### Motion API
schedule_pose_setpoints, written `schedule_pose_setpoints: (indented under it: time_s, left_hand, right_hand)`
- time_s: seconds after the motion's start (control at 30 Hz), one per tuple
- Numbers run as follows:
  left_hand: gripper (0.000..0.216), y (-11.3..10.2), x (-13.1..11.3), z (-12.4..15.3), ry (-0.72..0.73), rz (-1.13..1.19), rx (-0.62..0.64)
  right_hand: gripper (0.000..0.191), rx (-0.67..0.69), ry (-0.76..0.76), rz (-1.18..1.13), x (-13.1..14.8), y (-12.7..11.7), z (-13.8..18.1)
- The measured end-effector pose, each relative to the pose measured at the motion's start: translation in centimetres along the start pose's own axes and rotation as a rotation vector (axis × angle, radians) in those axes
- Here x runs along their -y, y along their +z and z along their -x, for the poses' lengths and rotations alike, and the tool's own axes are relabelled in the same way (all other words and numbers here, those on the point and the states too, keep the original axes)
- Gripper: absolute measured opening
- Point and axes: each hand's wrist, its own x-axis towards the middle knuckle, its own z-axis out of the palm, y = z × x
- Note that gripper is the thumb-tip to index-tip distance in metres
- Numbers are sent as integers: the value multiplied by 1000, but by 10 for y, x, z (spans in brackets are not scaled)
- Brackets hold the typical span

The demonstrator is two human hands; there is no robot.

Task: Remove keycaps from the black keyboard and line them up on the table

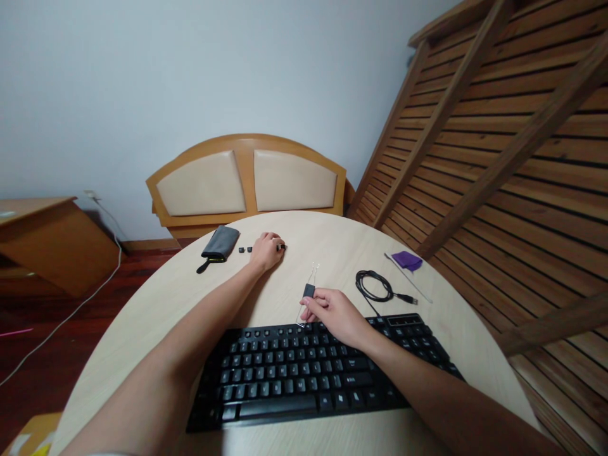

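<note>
My left hand is stretched across the far part of the table, its fingers curled around a small black keycap at the fingertips; part of it is hidden. Two more black keycaps lie on the tabletop just left of that hand. In my right hand is a keycap puller with a dark handle and wire loops at both ends, held just above the top row of the black keyboard. The right forearm covers part of the keyboard's right side.
A dark grey zip pouch lies at the table's far left. The coiled USB cable rests behind the keyboard. Farther right are a thin rod and a folded purple cloth. Slatted wooden panels lean close to the table's right edge.
</note>
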Motion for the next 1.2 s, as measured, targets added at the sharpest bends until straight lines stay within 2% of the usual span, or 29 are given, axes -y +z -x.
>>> schedule_pose_setpoints:
  time_s: [1.2]
  left_hand:
    - [23, -4, -5, 1, -111, -72, 58]
  right_hand:
    - [29, -7, 12, -3, -1, 0, 0]
